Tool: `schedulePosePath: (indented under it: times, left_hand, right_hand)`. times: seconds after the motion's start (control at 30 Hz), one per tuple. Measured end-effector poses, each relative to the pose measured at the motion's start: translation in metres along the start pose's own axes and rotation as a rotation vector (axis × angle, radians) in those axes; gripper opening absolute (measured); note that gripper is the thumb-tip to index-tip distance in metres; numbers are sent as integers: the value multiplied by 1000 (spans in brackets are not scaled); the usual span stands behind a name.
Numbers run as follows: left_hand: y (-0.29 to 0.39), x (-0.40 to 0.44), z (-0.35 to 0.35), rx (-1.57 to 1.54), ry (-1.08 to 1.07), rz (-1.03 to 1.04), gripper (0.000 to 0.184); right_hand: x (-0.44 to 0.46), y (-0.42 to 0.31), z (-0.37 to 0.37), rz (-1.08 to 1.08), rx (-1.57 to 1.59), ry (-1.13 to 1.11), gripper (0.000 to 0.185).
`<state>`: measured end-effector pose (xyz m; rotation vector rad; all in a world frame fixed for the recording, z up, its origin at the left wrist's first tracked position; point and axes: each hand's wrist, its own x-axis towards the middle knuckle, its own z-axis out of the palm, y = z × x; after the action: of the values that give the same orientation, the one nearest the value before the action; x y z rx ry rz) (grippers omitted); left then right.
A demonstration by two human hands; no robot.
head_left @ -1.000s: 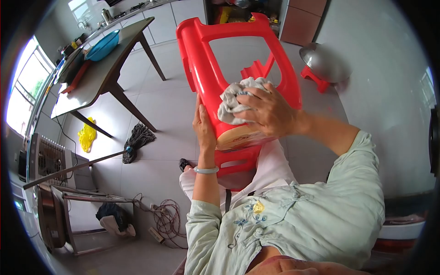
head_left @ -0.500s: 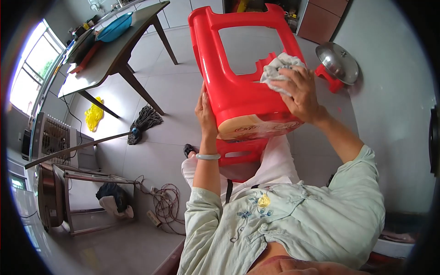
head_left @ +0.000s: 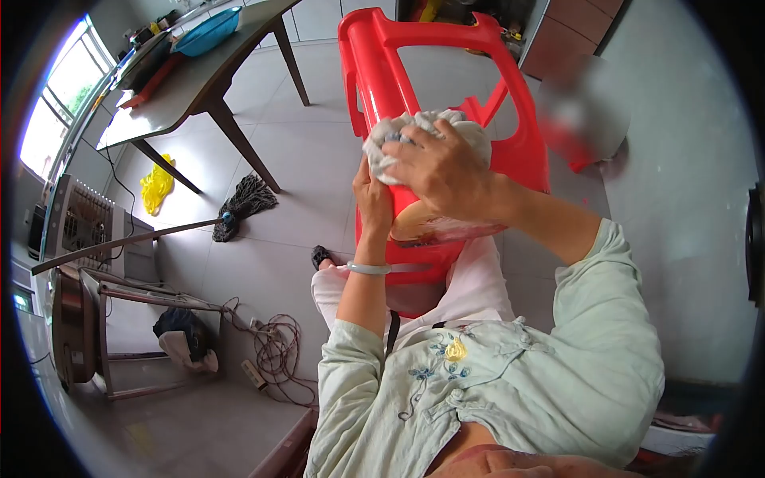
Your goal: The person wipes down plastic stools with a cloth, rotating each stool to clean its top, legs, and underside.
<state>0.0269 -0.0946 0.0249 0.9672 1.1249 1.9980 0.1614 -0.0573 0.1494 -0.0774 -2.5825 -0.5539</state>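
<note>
A red plastic stool (head_left: pixel 506 151) lies tipped on its side in front of me, its legs pointing away and its printed seat (head_left: pixel 422 223) turned towards my body. My left hand (head_left: pixel 373 199) grips the stool's left side near the seat, its fingertips partly hidden by the cloth. In my right hand (head_left: pixel 446 171) is a bunched whitish cloth (head_left: pixel 390 147), pressed on the stool's upper side close to my left hand. Below the tipped stool, between my legs, another red plastic piece (head_left: pixel 418 263) shows, partly covered.
To the left stand a table (head_left: pixel 187 88) with a blue basin (head_left: pixel 209 32), a mop (head_left: pixel 243 207), a yellow bag (head_left: pixel 157 185) and a heater-like appliance (head_left: pixel 88 223). Coiled cable (head_left: pixel 275 346) lies by a metal-framed stool (head_left: pixel 159 299). A wall (head_left: pixel 677 199) rises on the right.
My right hand has moved the cloth left across the stool, from its right edge to beside my left hand. The stool has shifted slightly right in view; my left hand stays on it.
</note>
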Motion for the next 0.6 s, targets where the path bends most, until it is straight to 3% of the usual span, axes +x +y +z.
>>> schedulePosePath:
  times: [0.1,0.17,0.3,0.6]
  left_hand:
    - [-2,-5,1,-98,-54,52,46]
    - [-3,1,6,-299,44,30,46]
    - [-8,3,0,-115,56,105,46]
    - [-10,8,6,-153,20,80,45]
  right_hand:
    - [-16,-15,-8,-34,161,-75,21]
    - [-29,-18,-19,-17,199,-53,22]
    - [-66,-2,-44,94,253,-71,22]
    - [-143,70,-35,405,181,161,25]
